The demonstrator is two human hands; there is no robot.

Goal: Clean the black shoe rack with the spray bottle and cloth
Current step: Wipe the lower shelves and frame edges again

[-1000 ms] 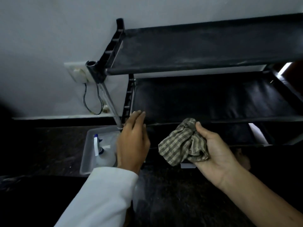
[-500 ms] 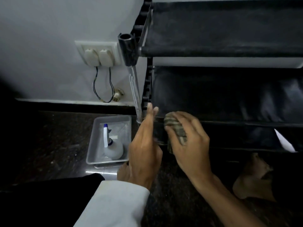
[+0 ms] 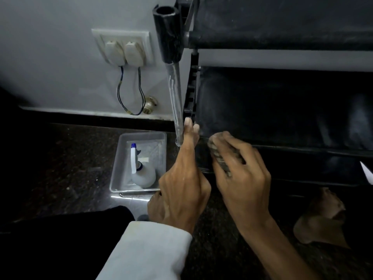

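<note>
The black shoe rack stands against the wall, filling the right side of the view. To its left on the dark floor, a clear tray holds the spray bottle, white with a blue nozzle tip, at its near edge. No writing on it can be read. The left hand, fingers straight and together, touches the rack's front left post. The right hand curls its fingers round the checked cloth, pressing it on the middle shelf's front left corner.
</note>
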